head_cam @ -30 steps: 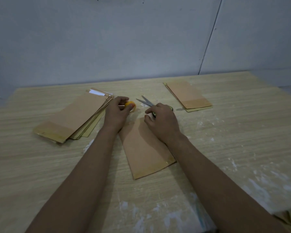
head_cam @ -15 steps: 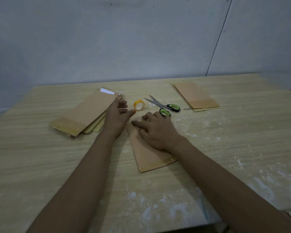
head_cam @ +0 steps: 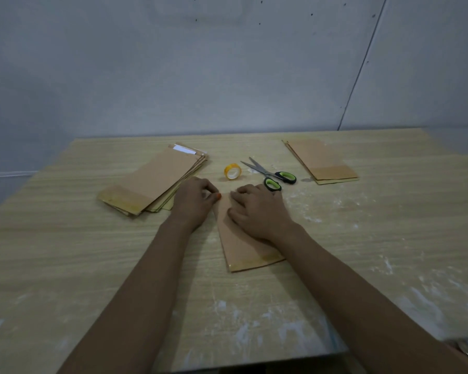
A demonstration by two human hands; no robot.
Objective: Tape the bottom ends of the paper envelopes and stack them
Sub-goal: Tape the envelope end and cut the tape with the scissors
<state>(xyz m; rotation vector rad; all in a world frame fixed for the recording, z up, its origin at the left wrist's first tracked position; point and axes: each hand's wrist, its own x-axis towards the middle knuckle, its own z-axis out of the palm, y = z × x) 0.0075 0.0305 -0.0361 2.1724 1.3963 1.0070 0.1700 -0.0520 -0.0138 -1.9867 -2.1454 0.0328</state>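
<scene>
A brown paper envelope (head_cam: 245,252) lies on the table in front of me, with a glossy taped strip across its near end. My right hand (head_cam: 257,210) rests flat on its far half, fingers spread and pressing down. My left hand (head_cam: 193,203) sits at the envelope's far-left corner with fingers curled, thumb and fingertips pinching that corner. A yellow tape roll (head_cam: 233,171) stands just beyond the hands. A thick stack of envelopes (head_cam: 152,182) lies to the left. A smaller stack (head_cam: 322,163) lies at the far right.
Scissors with green-and-black handles (head_cam: 272,175) lie beside the tape roll, close to my right fingertips. The wooden table (head_cam: 65,252) carries white powdery smears at the right and near edge. A grey wall rises behind the table.
My left hand has let go of the tape roll and my right hand has let go of the scissors. Both hands came down onto the far end of the envelope.
</scene>
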